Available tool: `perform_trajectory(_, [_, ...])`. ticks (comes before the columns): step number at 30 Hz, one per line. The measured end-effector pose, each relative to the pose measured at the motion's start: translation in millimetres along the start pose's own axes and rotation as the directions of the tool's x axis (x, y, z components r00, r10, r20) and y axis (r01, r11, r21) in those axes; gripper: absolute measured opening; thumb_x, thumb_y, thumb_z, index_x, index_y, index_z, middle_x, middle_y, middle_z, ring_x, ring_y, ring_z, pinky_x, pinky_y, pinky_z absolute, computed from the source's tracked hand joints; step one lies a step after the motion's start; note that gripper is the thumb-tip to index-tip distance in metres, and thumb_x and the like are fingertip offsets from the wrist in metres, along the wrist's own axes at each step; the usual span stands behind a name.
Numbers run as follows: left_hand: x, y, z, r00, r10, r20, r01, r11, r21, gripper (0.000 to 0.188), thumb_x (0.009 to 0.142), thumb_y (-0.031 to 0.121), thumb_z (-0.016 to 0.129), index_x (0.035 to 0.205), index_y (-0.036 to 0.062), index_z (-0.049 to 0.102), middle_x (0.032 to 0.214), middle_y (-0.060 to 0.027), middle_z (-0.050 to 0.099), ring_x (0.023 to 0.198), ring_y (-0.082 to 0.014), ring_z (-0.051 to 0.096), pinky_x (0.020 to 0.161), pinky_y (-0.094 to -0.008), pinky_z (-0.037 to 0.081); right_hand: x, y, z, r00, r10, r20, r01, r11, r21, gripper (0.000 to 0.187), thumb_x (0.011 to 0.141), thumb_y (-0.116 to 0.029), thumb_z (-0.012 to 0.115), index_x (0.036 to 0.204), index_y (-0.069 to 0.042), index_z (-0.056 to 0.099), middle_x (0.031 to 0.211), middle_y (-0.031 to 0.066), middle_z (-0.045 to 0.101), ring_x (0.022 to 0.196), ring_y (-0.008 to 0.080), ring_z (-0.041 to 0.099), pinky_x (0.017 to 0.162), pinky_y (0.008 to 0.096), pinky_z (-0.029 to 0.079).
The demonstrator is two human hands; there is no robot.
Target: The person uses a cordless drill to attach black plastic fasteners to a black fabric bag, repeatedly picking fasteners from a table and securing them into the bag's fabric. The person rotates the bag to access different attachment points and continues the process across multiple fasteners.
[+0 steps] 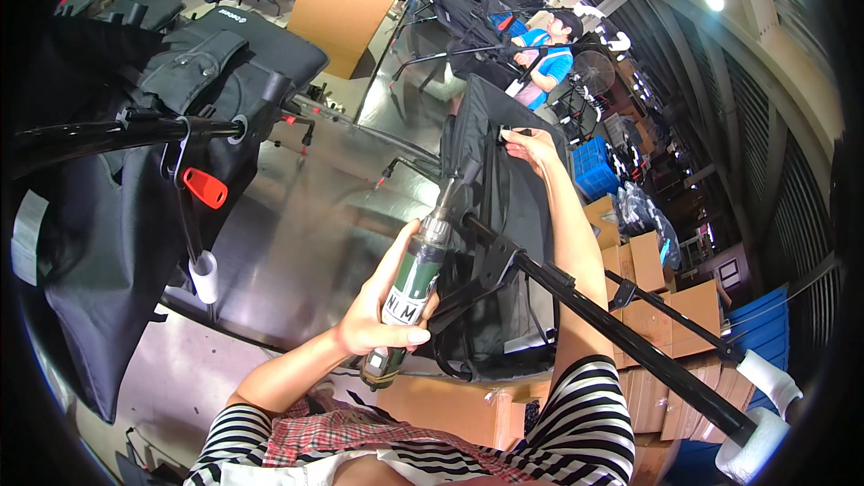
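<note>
Left hand (373, 308) has its fingers wrapped snugly round a green power driver (419, 268), bit pointing far. Right hand (533, 148), farther off, has thumb and forefinger nearly together at the black fabric assembly (517, 216); can't tell if they're gripping. That assembly lies right of the driver, on the shiny table (297, 243). Outward now: black tube (630, 337) near right, red lever (205, 188) left, cardboard box (344, 11) far.

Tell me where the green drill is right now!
In the head view, the drill is just below the middle, held in the left hand, its tip pointing up near the left edge of the black fabric.
</note>
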State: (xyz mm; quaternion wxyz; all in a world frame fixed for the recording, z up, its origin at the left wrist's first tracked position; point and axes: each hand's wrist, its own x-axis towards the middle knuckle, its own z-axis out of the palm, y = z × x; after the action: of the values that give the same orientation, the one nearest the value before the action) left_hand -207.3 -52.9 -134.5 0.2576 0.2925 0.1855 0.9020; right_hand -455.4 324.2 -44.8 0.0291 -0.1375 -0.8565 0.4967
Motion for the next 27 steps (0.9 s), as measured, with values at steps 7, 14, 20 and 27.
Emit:
perform_trajectory(7, [0, -5, -6, 1.000, -0.016, -0.015, 0.017, 1.000, 0.018, 0.126, 0.074, -0.001, 0.078, 0.160, 0.0276, -0.009, 0.092, -0.0139, 0.055, 0.068, -0.0178, 0.060, 0.060, -0.0290, 0.051, -5, 6, -12, 0.981, -0.129, -0.145, 0.130, 0.991, 0.002, 0.044, 0.074, -0.007, 0.087, 0.109, 0.008, 0.064, 0.089, 0.0142, 0.072, 0.073, 0.0183, 0.071, 0.065, 0.0299, 0.060])
perform_trajectory(14, [-4, -6, -13, 1.000, 0.007, -0.004, -0.006, 0.993, 0.119, 0.129, 0.074, -0.002, 0.079, 0.160, 0.0310, -0.011, 0.089, -0.0160, 0.055, 0.064, -0.0195, 0.061, 0.059, -0.0307, 0.053, -11, 9, -35, 0.936, -0.177, -0.305, 0.180, 0.984, -0.019, 0.046, 0.073, -0.005, 0.087, 0.111, 0.006, 0.063, 0.085, 0.0090, 0.071, 0.066, 0.0127, 0.066, 0.060, 0.0242, 0.055])
perform_trajectory(20, [-5, -5, -9, 0.999, 0.012, -0.039, -0.009, 0.996, 0.093, 0.129, 0.074, -0.002, 0.079, 0.160, 0.0307, -0.011, 0.090, -0.0159, 0.054, 0.064, -0.0192, 0.061, 0.059, -0.0305, 0.053, -5, 16, -51, 0.914, -0.226, -0.337, 0.206, 0.974, -0.094, 0.042, 0.075, -0.007, 0.086, 0.111, 0.003, 0.067, 0.087, 0.0070, 0.072, 0.071, 0.0137, 0.067, 0.065, 0.0264, 0.054])
perform_trajectory(27, [-6, -2, -13, 1.000, -0.004, -0.014, 0.004, 1.000, 0.031, 0.126, 0.075, -0.004, 0.076, 0.160, 0.0311, -0.011, 0.089, -0.0160, 0.052, 0.062, -0.0196, 0.060, 0.056, -0.0302, 0.052, 0, -8, -1, 0.659, -0.752, 0.003, 0.359, 0.310, -0.880, 0.048, 0.084, -0.031, 0.077, 0.123, -0.006, 0.065, 0.133, 0.0152, 0.063, 0.124, 0.0342, 0.058, 0.105, 0.0409, 0.045])
